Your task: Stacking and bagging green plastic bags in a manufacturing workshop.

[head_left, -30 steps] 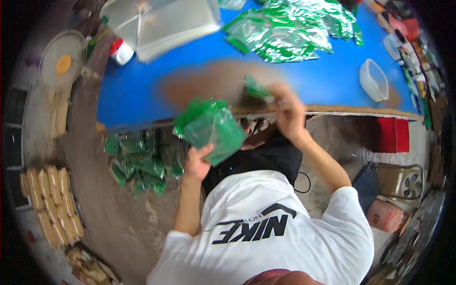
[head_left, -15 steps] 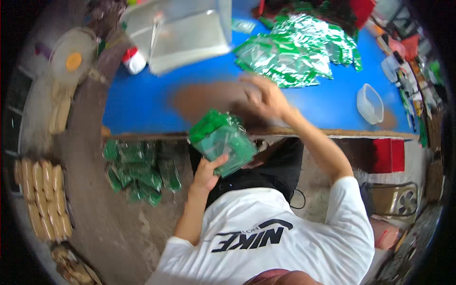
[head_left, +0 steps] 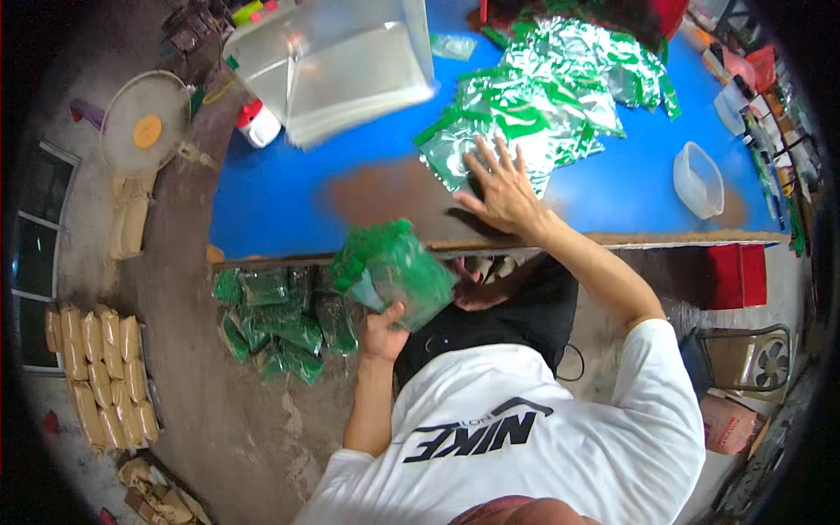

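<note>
Head view: your right hand (head_left: 503,188) moved off the table edge onto the loose pile of green-and-silver foil pouches (head_left: 534,109), palm flat, fingers spread, gripping nothing yet. Your left hand (head_left: 382,331) stayed clamped on the green pouch stack (head_left: 391,267) below the blue table (head_left: 262,201).

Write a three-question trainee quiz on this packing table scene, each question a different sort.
1. True or false: the left hand holds a stack of green plastic pouches.
2. The right hand rests flat on: A) the clear plastic tub; B) the pile of green-and-silver foil pouches; C) the white round fan.
3. Fill in: the table top is ___ in colour.

Key: 1 true; 2 B; 3 blue.
</note>
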A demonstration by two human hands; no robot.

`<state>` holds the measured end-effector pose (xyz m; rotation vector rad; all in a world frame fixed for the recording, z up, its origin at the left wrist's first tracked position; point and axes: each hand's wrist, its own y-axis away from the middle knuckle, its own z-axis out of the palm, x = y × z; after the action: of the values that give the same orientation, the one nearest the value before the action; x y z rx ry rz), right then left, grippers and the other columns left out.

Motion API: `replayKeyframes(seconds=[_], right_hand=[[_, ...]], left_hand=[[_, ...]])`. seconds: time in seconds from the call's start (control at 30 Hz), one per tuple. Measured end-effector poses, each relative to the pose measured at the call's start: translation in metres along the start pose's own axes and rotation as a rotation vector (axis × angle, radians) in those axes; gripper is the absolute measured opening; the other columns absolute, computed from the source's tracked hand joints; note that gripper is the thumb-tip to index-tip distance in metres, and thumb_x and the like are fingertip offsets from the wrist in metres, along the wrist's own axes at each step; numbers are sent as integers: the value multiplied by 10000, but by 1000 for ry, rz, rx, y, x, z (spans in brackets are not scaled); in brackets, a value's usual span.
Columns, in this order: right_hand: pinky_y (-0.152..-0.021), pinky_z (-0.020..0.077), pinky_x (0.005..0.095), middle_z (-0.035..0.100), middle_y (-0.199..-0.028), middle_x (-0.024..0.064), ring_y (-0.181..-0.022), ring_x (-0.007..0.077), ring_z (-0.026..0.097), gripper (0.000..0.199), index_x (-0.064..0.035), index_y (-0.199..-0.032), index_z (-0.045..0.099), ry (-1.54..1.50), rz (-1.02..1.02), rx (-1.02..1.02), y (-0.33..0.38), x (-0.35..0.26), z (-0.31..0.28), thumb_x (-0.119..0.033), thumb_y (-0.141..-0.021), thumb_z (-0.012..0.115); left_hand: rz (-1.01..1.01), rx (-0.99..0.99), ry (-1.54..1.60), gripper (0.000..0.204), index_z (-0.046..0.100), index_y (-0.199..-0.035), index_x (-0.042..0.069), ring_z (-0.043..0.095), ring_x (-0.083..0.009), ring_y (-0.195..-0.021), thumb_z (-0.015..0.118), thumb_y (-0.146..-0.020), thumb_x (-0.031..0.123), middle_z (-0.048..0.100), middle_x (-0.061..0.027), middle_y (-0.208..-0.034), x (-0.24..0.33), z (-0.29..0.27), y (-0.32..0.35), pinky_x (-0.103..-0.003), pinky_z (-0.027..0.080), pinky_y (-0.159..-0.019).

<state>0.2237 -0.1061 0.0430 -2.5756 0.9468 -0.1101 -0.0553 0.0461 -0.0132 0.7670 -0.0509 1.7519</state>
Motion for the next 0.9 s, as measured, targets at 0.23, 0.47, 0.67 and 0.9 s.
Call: replayKeyframes(seconds=[0.23,0.47,0.67,0.9], right_hand=[[-1055,386,462,548,-1336,194,-1236,380,507,476,7,-1314,522,-592,-470,-395,22,-28,-32,-290,-944,567],[-1159,252,521,500,-1405,191,-1355,353,420,479,-11,-1314,527,-386,-568,-208,7,-20,-14,-352,-977,520],[-1117,308,511,504,-1381,221,-1324,404,420,457,-6,-1292,542,-568,-285,-14,-16,-3,-26,-330,-972,509],[-1119,267,566,490,-1222,235,-1266,418,413,535,-31,-1275,557,-245,-441,-167,6,-33,-14,-451,-945,524]], left_hand=[[60,66,17,600,433,-1416,67,475,-297,-1302,661,-861,43,521,-102,-1387,-11,17,-9,-499,358,-1124],[155,-61,-12,619,435,-1419,70,473,-299,-1305,668,-847,29,524,-109,-1382,-7,-3,2,-491,345,-1133],[13,94,-44,621,476,-1373,86,503,-269,-1262,697,-803,-22,551,-58,-1331,-9,-7,-5,-458,392,-1097],[19,-287,270,596,486,-1379,58,470,-319,-1307,675,-815,6,527,-97,-1397,-26,-52,4,-510,356,-1133]])
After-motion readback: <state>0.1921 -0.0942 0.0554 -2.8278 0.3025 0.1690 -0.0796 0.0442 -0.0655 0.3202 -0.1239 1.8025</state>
